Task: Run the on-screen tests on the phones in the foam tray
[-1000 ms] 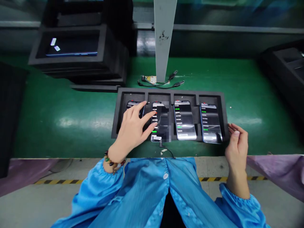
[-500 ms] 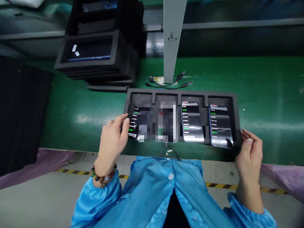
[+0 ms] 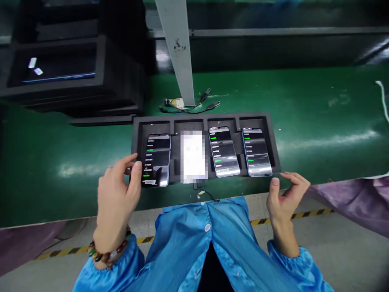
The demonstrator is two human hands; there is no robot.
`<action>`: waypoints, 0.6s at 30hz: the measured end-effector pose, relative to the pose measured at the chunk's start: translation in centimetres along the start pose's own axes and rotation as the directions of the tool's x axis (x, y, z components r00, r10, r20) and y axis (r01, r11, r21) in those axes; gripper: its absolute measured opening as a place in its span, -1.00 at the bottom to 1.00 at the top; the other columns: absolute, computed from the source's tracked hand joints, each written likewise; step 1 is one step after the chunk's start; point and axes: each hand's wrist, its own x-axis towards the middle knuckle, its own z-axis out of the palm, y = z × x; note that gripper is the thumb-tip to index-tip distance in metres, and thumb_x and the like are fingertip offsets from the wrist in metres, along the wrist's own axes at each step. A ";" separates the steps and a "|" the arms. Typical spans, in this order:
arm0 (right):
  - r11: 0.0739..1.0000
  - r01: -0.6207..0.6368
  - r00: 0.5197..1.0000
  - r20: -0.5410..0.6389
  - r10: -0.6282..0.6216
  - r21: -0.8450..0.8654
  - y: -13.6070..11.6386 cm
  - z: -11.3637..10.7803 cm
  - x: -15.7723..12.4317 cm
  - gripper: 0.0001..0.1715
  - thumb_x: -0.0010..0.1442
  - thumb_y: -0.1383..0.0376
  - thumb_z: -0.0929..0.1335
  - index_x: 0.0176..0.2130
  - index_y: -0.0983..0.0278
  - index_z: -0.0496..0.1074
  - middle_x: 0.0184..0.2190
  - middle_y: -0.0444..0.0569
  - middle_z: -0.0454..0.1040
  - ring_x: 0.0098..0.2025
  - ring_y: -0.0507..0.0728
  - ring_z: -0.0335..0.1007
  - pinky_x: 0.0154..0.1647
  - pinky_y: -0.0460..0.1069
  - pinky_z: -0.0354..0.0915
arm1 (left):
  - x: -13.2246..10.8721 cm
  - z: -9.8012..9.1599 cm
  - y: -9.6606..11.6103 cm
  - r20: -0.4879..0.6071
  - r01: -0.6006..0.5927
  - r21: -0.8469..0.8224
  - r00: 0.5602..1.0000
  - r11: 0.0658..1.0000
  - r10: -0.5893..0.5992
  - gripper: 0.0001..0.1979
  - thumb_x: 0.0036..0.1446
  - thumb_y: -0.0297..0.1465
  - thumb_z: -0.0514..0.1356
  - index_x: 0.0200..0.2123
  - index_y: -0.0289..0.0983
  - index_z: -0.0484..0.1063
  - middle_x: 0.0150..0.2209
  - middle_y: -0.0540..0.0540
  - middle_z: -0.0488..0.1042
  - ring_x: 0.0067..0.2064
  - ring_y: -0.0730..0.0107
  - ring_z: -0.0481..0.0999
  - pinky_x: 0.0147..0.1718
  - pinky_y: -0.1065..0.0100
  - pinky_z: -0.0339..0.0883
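A black foam tray (image 3: 190, 118) lies along the front of the green bench with smartphones in its compartments. My left hand (image 3: 120, 184) is at the tray's left edge, thumb and index finger apart and touching its side. Closest to it is the leftmost phone (image 3: 157, 162), screen up with a list in white and green. The second phone (image 3: 193, 156) is blurred out; a black cable (image 3: 206, 191) meets its near end. Two similar lit phones, one (image 3: 225, 153) beside the other (image 3: 257, 153), lie to the right. My right hand (image 3: 287, 196) is open just off the tray's right front corner, holding nothing.
A stack of black foam trays (image 3: 118, 77) stands at the back left, with a phone (image 3: 63, 69) in one. Behind my tray are a grey metal post (image 3: 179, 48) and short black cables (image 3: 194, 107). A white cord (image 3: 382, 99) lies far right.
The view has shifted right and turned slightly. My right hand has come away from the tray's right end toward me, fingers spreading. The second phone's blurred area has turned from dark to white.
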 end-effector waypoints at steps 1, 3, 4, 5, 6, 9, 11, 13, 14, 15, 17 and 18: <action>0.999 0.036 0.999 -0.006 -0.036 0.024 -0.3 0.1 -0.7 -0.74 0.41 0.10 0.45 -0.06 0.21 0.46 -0.10 0.06 0.45 0.04 0.30 0.44 0.15 0.31 0.39 | -0.2 -0.1 0.5 0.002 -0.018 -0.033 1.000 0.999 0.018 -0.52 0.48 0.01 0.09 0.19 -0.12 0.59 -0.13 -0.13 0.67 -0.16 0.10 0.57 -0.16 0.14 0.33; 0.993 0.100 0.995 0.005 -0.100 0.062 -0.6 0.4 -1.8 -0.81 0.39 0.17 0.48 -0.12 0.20 0.46 -0.18 -0.01 0.44 -0.09 0.23 0.44 0.04 0.23 0.40 | -0.5 -0.3 1.5 0.045 -0.049 -0.135 0.997 0.990 0.055 -0.60 0.46 -0.03 0.17 0.11 -0.11 0.64 -0.15 -0.07 0.67 -0.18 0.20 0.58 -0.14 0.20 0.38; 0.991 0.111 0.994 0.015 -0.113 0.070 -0.6 0.6 -2.1 -0.81 0.37 0.18 0.49 -0.12 0.20 0.46 -0.19 -0.02 0.45 -0.11 0.23 0.45 0.02 0.22 0.41 | -0.6 -0.4 1.8 0.064 -0.059 -0.187 0.995 0.980 0.073 -0.62 0.44 -0.03 0.21 0.07 -0.11 0.66 -0.18 -0.04 0.67 -0.22 0.25 0.58 -0.14 0.23 0.39; 0.992 0.102 0.995 0.014 -0.103 0.070 -0.6 0.7 -2.2 -0.79 0.36 0.18 0.50 -0.11 0.20 0.47 -0.16 0.00 0.46 -0.08 0.24 0.46 0.04 0.24 0.42 | -0.6 -0.5 1.9 0.063 -0.065 -0.225 0.995 0.972 0.081 -0.64 0.42 -0.03 0.24 0.03 -0.11 0.68 -0.20 -0.03 0.67 -0.25 0.28 0.57 -0.13 0.24 0.41; 0.995 0.072 0.997 -0.003 -0.072 0.065 -0.5 0.7 -2.1 -0.76 0.37 0.16 0.51 -0.07 0.20 0.48 -0.11 0.03 0.48 -0.02 0.27 0.48 0.10 0.28 0.42 | -0.4 -0.5 1.7 0.041 -0.060 -0.242 0.997 0.968 0.072 -0.63 0.41 -0.03 0.26 0.02 -0.12 0.69 -0.20 -0.03 0.67 -0.26 0.30 0.55 -0.12 0.24 0.41; 0.996 -0.041 0.999 -0.026 0.043 0.082 0.4 0.4 -0.5 -0.63 0.45 0.08 0.43 0.13 0.20 0.48 0.14 0.18 0.49 0.25 0.40 0.45 0.32 0.45 0.35 | 1.1 -0.1 -0.2 -0.105 -0.008 -0.216 0.994 0.976 -0.015 -0.59 0.43 -0.03 0.24 0.05 -0.18 0.70 -0.16 -0.09 0.68 -0.23 0.28 0.55 -0.11 0.22 0.41; 0.991 -0.051 0.995 0.087 0.040 0.122 1.0 0.1 1.3 -0.58 0.54 0.06 0.32 0.25 0.16 0.48 0.30 0.20 0.46 0.38 0.42 0.39 0.43 0.50 0.28 | 2.3 0.6 -2.0 -0.174 -0.026 -0.182 0.985 0.983 -0.006 -0.55 0.46 -0.05 0.19 0.07 -0.25 0.69 -0.10 -0.18 0.68 -0.14 0.20 0.58 -0.05 0.17 0.44; 0.986 -0.029 0.968 0.250 -0.013 0.165 1.5 0.0 3.2 -0.53 0.60 0.07 0.24 0.32 0.10 0.48 0.41 0.15 0.41 0.47 0.39 0.34 0.51 0.48 0.23 | 3.3 1.5 -3.4 -0.168 -0.122 -0.175 0.981 0.977 0.092 -0.53 0.49 -0.07 0.14 0.09 -0.30 0.67 0.01 -0.26 0.67 0.03 0.09 0.61 0.10 0.07 0.46; 0.983 -0.018 0.947 0.319 -0.042 0.181 1.7 0.1 4.1 -0.52 0.61 0.07 0.22 0.34 0.07 0.48 0.45 0.12 0.39 0.50 0.38 0.31 0.53 0.47 0.22 | 3.5 1.8 -3.8 -0.147 -0.176 -0.186 0.978 0.967 0.150 -0.53 0.51 -0.09 0.12 0.10 -0.30 0.66 0.08 -0.29 0.65 0.13 0.05 0.59 0.20 0.01 0.44; 0.981 -0.010 0.926 0.373 -0.064 0.192 1.9 0.3 4.9 -0.51 0.62 0.06 0.21 0.36 0.04 0.48 0.48 0.09 0.36 0.53 0.36 0.29 0.56 0.46 0.20 | 3.6 2.2 -4.0 -0.118 -0.223 -0.203 0.972 0.953 0.202 -0.53 0.53 -0.10 0.11 0.12 -0.29 0.66 0.15 -0.30 0.62 0.23 0.02 0.56 0.30 -0.04 0.38; 0.981 0.002 0.887 0.453 -0.091 0.194 2.2 0.8 6.3 -0.48 0.63 0.03 0.19 0.39 0.01 0.46 0.54 0.05 0.29 0.58 0.34 0.21 0.60 0.45 0.14 | 3.3 2.5 -4.1 -0.057 -0.283 -0.218 0.959 0.934 0.277 -0.55 0.55 -0.13 0.08 0.16 -0.25 0.65 0.32 -0.31 0.52 0.38 -0.03 0.46 0.43 -0.14 0.25; 0.982 0.007 0.869 0.484 -0.099 0.189 2.4 1.1 6.8 -0.46 0.63 0.01 0.19 0.40 0.00 0.46 0.57 0.03 0.25 0.61 0.34 0.15 0.62 0.46 0.10 | 3.1 2.6 -4.0 -0.024 -0.299 -0.210 0.953 0.931 0.301 -0.55 0.55 -0.13 0.08 0.16 -0.23 0.66 0.39 -0.31 0.46 0.44 -0.06 0.40 0.45 -0.18 0.20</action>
